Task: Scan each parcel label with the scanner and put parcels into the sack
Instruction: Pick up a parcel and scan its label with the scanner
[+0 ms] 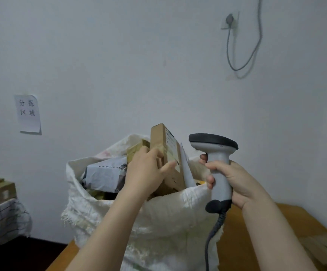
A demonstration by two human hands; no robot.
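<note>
Our left hand (146, 170) has its fingers wrapped around a flat brown cardboard parcel with a white label (166, 153), standing upright in the mouth of the white woven sack (158, 222). Just right, our right hand (236, 182) grips the grey handheld scanner (217, 169), fingers curled round its handle.

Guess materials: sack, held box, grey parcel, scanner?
Sack: likely woven plastic, white, matte; visible weave, frayed rim.
Box in the left hand: brown cardboard, matte, with a paper label.
Grey parcel: probably a plastic mailer; crinkled, faint sheen.
Scanner in the right hand: smooth light-grey plastic; darker head and base, possibly rubber.
</note>
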